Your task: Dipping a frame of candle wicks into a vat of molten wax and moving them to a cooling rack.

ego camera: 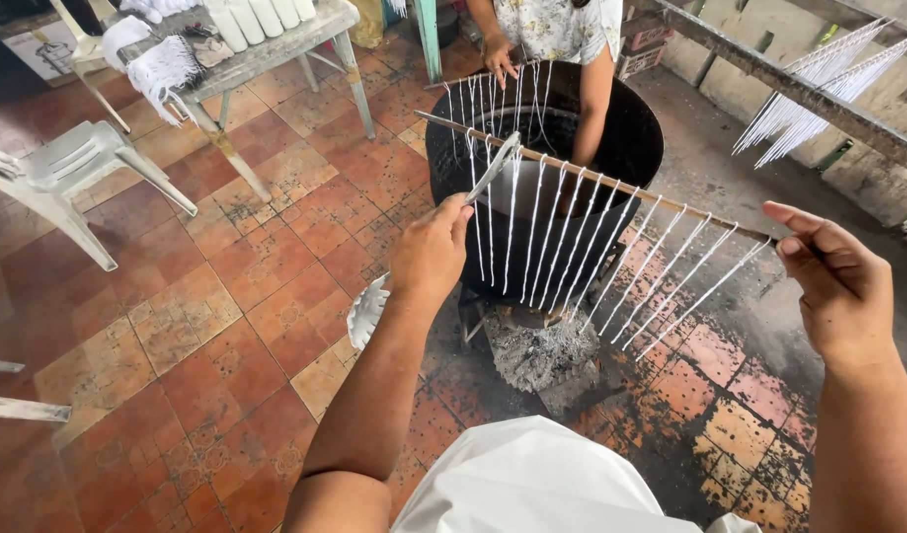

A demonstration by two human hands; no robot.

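Right now our left hand point(432, 252) is closed narrowly around a flat metal blade point(493, 168), its tip raised among the hanging strands. Our right hand point(840, 281) is half open, thumb up and fingers curled loosely about the right end of a thin wooden rod point(591, 178); we cannot tell how firmly it pinches. From the rod hang many white waxed wicks point(572, 247), slim tapers in the making, slanting down toward the near right.

Beyond them sits a large black pot point(636, 138) on a stand over grey ash point(542, 350). On its far side another person's hand point(498, 54) rests on a second rod point(493, 74) of wicks held over the pot. To the far left stand a grey wooden table point(276, 54) with white candles and a white plastic chair point(73, 163); at far right more white tapers hang from a wooden rail point(799, 84).

We judge the risks plain: with only one end loosely held, the rod could tip and the tapers slide or stick together; the blade could snag or cut a wick; and a swinging strand could brush the pot's rim.
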